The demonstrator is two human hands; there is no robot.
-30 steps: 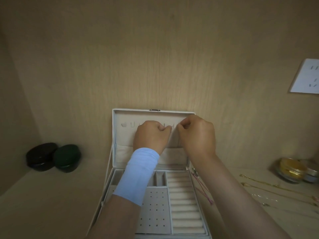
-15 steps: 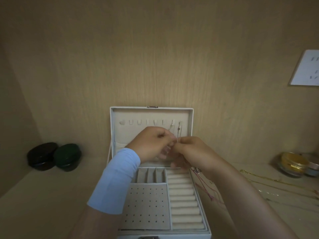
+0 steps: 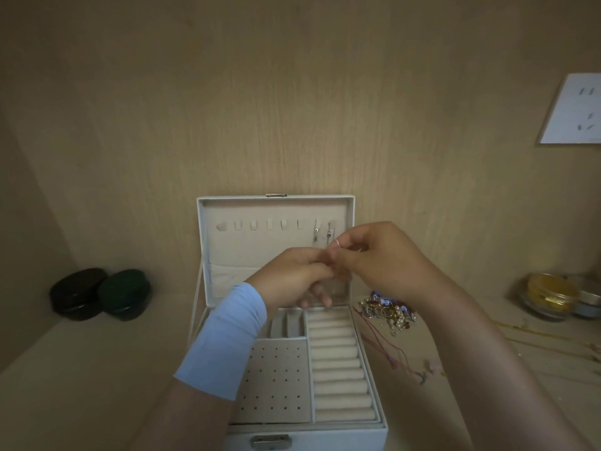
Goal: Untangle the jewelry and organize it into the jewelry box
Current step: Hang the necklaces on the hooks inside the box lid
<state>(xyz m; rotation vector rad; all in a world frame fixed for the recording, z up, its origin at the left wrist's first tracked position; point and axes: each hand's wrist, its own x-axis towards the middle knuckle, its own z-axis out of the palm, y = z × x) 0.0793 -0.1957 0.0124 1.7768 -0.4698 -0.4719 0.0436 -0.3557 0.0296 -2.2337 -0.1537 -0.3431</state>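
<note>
L hand (image 3: 292,278) + R hand (image 3: 387,258) came down fr lid hooks (image 3: 317,225), now front of jewelry box (image 3: 353,203) lid. Both pinch tiny pink loop (image 3: 337,244). At 3 o'clock: tangled pile (image 3: 388,311). Guess: 1 piece hung, lots left.

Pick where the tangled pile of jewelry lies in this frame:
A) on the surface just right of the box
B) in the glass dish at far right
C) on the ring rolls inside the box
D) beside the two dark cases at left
A: the tangled pile lies on the wooden surface just right of the open jewelry box, outside its compartments; the ring rolls are bare.
</note>
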